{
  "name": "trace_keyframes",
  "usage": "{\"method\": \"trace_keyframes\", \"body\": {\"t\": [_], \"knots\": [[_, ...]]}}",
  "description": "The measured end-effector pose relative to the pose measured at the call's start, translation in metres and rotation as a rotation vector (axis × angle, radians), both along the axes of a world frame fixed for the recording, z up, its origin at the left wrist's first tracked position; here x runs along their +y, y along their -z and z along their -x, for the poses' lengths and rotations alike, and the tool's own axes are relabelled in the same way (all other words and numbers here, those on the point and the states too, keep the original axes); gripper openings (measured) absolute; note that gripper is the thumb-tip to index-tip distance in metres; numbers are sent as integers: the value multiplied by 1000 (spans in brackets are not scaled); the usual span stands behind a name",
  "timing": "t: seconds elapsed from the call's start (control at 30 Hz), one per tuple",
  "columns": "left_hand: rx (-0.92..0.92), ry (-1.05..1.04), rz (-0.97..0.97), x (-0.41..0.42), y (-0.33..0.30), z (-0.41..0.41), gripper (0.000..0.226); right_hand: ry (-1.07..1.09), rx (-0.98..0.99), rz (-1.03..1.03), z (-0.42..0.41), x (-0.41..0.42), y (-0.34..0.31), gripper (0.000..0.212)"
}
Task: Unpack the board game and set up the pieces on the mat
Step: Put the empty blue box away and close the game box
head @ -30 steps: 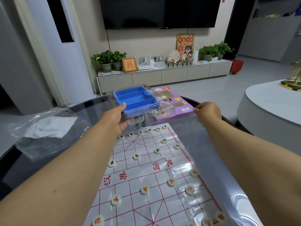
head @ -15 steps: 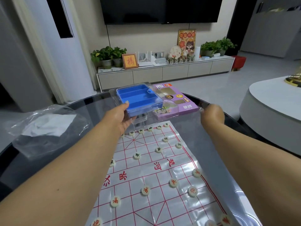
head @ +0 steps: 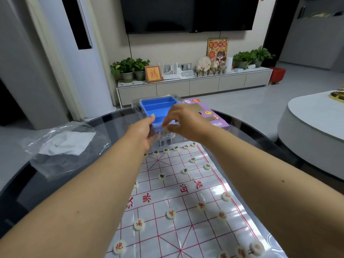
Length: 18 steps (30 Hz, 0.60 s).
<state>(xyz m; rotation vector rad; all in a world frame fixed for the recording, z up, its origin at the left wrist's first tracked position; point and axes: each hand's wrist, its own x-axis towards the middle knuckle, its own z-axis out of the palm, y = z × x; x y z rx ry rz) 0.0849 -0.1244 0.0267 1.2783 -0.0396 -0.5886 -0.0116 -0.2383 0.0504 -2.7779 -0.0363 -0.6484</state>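
Observation:
A white mat with a red grid (head: 178, 198) lies on the dark round glass table (head: 55, 183). Several round white pieces with red or dark characters stand on it, such as one (head: 170, 214) near the middle. At the mat's far end my left hand (head: 143, 130) grips the near edge of a clear plastic case holding a blue tray (head: 155, 108). My right hand (head: 183, 121) reaches over the tray's front right corner, with curled fingertips at the clear case; what they pinch is hidden.
A purple game box (head: 212, 116) lies behind the tray on the right. A crumpled clear plastic bag (head: 65, 144) sits at the left of the table. A white rounded table (head: 314, 118) stands to the right. A TV cabinet with plants lines the far wall.
My right hand has moved left from the table's far right edge to the front of the blue tray. My left hand kept its hold on the case.

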Motion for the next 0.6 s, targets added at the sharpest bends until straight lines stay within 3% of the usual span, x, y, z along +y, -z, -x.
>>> {"method": "trace_keyframes", "body": {"t": [0.07,0.13,0.2,0.27,0.37,0.5,0.6], "knots": [[11,14,36,1,-3,3,11,138,-162,-77,3,-4,1,25],[43,12,74,2,-6,3,20,472,-302,-221,9,-13,-4,34],[68,2,84,1,-9,3,27,702,-210,-485,16,-24,-7,49],[82,8,103,-1,-12,5,27,638,-43,-948,19,-30,-8,53],[78,30,120,-7,-18,10,29,431,-8,-1510,24,-37,-3,34],[77,88,166,-17,-22,13,31,393,-195,-1721,30,-50,3,18],[174,110,200,-23,-17,9,58,405,-312,-1769,34,-60,5,15]]}}
